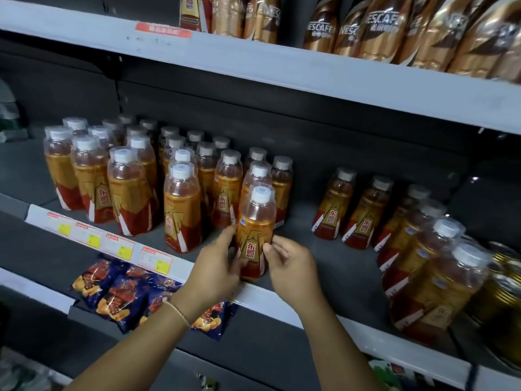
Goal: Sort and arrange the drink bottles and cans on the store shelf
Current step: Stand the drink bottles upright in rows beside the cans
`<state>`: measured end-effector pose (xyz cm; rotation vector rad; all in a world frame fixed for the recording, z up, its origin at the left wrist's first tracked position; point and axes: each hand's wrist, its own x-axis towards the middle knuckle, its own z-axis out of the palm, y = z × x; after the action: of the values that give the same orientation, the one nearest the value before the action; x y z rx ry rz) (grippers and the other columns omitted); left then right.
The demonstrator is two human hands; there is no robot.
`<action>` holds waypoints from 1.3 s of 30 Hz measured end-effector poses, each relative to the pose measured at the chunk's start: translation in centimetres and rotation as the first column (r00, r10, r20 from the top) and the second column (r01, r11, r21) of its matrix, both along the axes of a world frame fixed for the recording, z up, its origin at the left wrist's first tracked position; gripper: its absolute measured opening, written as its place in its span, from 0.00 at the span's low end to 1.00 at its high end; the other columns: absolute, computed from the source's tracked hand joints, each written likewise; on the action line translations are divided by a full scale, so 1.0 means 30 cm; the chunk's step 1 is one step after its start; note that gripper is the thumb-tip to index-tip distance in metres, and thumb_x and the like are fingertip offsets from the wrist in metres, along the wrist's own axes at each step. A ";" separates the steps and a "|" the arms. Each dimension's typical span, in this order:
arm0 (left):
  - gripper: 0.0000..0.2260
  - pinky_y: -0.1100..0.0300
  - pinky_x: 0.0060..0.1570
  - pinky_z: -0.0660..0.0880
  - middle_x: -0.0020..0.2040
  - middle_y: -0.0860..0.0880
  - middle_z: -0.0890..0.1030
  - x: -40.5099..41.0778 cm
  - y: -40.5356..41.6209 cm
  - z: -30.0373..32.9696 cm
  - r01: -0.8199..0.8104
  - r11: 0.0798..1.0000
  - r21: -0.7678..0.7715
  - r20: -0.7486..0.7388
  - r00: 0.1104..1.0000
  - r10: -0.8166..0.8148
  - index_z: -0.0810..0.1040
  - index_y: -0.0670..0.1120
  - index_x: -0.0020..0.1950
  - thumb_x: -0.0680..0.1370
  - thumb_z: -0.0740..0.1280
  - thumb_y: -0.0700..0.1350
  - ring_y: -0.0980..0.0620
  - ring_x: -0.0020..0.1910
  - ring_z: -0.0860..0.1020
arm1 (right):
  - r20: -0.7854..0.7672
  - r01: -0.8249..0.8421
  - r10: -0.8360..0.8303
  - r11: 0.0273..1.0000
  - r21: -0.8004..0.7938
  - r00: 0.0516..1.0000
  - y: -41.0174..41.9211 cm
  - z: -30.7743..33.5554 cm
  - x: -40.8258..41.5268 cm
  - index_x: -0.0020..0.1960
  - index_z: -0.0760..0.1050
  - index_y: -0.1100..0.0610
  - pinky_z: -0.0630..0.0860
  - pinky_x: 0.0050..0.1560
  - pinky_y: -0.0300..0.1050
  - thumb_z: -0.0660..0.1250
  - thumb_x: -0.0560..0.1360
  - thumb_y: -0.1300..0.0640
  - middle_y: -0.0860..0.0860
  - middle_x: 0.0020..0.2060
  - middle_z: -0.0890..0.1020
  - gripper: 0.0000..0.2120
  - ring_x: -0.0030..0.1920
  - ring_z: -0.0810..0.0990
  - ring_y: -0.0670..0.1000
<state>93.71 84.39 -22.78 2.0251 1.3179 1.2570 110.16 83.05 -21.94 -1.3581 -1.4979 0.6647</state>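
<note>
The bottles [255,232] are showing clear glossy plastic with shiny gold and red film labels and matt white caps. The shelf [324,249] is looking matt dark grey, and the cans [504,300] at its right edge are gleaming like gold metal.

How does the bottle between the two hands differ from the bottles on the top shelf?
The held bottle has an orange and red label with a clear top and white cap; the top-shelf bottles are wrapped in shiny copper-brown Nescafe film. The held bottle stands alone at the shelf's front edge, gripped by the left hand and right hand; the others stand packed together, untouched. All are upright.
</note>
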 end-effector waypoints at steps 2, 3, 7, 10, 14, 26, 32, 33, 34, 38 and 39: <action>0.29 0.62 0.63 0.72 0.61 0.56 0.79 0.061 0.005 -0.005 0.013 0.999 -0.033 0.018 1.000 -0.012 0.67 0.53 0.72 0.74 0.73 0.40 0.57 0.61 0.76 | 0.013 0.030 -0.030 1.000 0.010 0.999 -0.028 0.004 0.052 0.53 0.82 0.50 0.83 0.51 0.47 0.65 0.80 0.54 0.40 0.44 0.86 0.06 0.47 0.84 0.43; 0.29 0.64 0.62 0.71 0.62 0.55 0.79 0.094 0.007 -0.006 0.022 0.999 -0.044 0.025 0.999 -0.021 0.68 0.53 0.72 0.74 0.73 0.41 0.58 0.61 0.76 | 0.027 0.052 -0.053 0.999 0.017 0.998 -0.039 0.006 0.083 0.53 0.82 0.50 0.83 0.50 0.49 0.65 0.80 0.54 0.42 0.45 0.86 0.07 0.47 0.84 0.43; 0.29 0.80 0.56 0.65 0.60 0.57 0.79 0.231 0.034 0.008 0.093 0.995 -0.022 -0.012 0.996 -0.093 0.73 0.51 0.70 0.71 0.76 0.42 0.60 0.58 0.76 | 0.062 0.157 -0.158 0.987 0.026 0.985 -0.065 0.017 0.211 0.54 0.81 0.56 0.82 0.51 0.55 0.64 0.81 0.56 0.48 0.46 0.86 0.08 0.47 0.84 0.47; 0.29 0.79 0.56 0.66 0.59 0.58 0.79 0.330 0.061 0.017 0.158 0.987 -0.042 -0.034 0.987 -0.159 0.73 0.51 0.68 0.69 0.77 0.41 0.60 0.58 0.77 | 0.066 0.209 -0.209 0.978 0.004 0.976 -0.075 0.028 0.295 0.59 0.81 0.55 0.81 0.54 0.50 0.61 0.82 0.60 0.47 0.48 0.85 0.12 0.49 0.83 0.44; 0.36 0.79 0.52 0.67 0.57 0.59 0.79 0.432 0.092 0.003 0.191 0.970 -0.147 -0.054 0.978 -0.201 0.65 0.52 0.72 0.69 0.78 0.43 0.63 0.55 0.76 | 0.037 0.234 -0.232 0.971 -0.059 0.972 -0.086 0.030 0.373 0.68 0.76 0.55 0.78 0.61 0.43 0.57 0.82 0.64 0.47 0.57 0.83 0.18 0.57 0.81 0.43; 0.30 0.66 0.56 0.71 0.59 0.54 0.81 0.659 0.190 0.013 0.195 0.962 -0.193 -0.157 0.961 -0.226 0.68 0.51 0.70 0.71 0.76 0.50 0.54 0.58 0.79 | 0.000 0.280 -0.281 0.956 -0.084 0.960 -0.117 -0.046 0.462 0.80 0.58 0.51 0.62 0.68 0.35 0.55 0.83 0.62 0.48 0.74 0.69 0.26 0.73 0.68 0.46; 0.30 0.56 0.65 0.72 0.64 0.50 0.79 0.719 0.210 0.012 0.217 0.962 -0.167 -0.200 0.948 -0.249 0.68 0.49 0.72 0.73 0.74 0.51 0.51 0.62 0.77 | -0.100 0.361 -0.358 0.932 0.013 0.928 -0.132 -0.058 0.453 0.80 0.57 0.51 0.55 0.60 0.19 0.51 0.85 0.50 0.42 0.71 0.67 0.24 0.66 0.62 0.33; 0.30 0.55 0.65 0.72 0.64 0.50 0.78 0.728 0.214 0.012 0.222 0.961 -0.167 -0.196 0.948 -0.253 0.68 0.48 0.72 0.73 0.74 0.50 0.50 0.63 0.76 | -0.104 0.375 -0.370 0.927 0.030 0.923 -0.135 -0.061 0.450 0.80 0.57 0.51 0.53 0.58 0.16 0.51 0.84 0.49 0.40 0.69 0.66 0.24 0.65 0.61 0.29; 0.29 0.54 0.66 0.72 0.65 0.50 0.78 0.737 0.218 0.011 0.225 0.960 -0.167 -0.194 0.947 -0.256 0.68 0.48 0.72 0.74 0.74 0.49 0.50 0.63 0.76 | -0.110 0.390 -0.382 0.919 0.055 0.918 -0.138 -0.063 0.445 0.80 0.57 0.52 0.53 0.58 0.15 0.51 0.84 0.49 0.40 0.69 0.65 0.25 0.63 0.60 0.24; 0.27 0.60 0.63 0.71 0.62 0.52 0.80 0.771 0.229 0.013 0.243 0.954 -0.175 -0.166 0.948 -0.272 0.70 0.48 0.71 0.74 0.74 0.47 0.52 0.62 0.77 | -0.148 0.452 -0.432 0.879 0.152 0.890 -0.146 -0.076 0.431 0.78 0.61 0.55 0.55 0.64 0.20 0.52 0.82 0.46 0.40 0.70 0.66 0.27 0.66 0.58 0.21; 0.26 0.62 0.62 0.71 0.62 0.52 0.80 0.778 0.232 0.011 0.246 0.954 -0.171 -0.160 0.948 -0.274 0.70 0.49 0.70 0.74 0.74 0.46 0.53 0.62 0.77 | -0.155 0.464 -0.442 0.872 0.156 0.883 -0.146 -0.077 0.432 0.78 0.62 0.54 0.55 0.65 0.21 0.52 0.83 0.45 0.40 0.70 0.67 0.26 0.67 0.58 0.23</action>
<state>117.04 91.34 -22.44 2.1620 1.1358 0.8466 123.12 78.68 -24.25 -1.4291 -1.0609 0.2842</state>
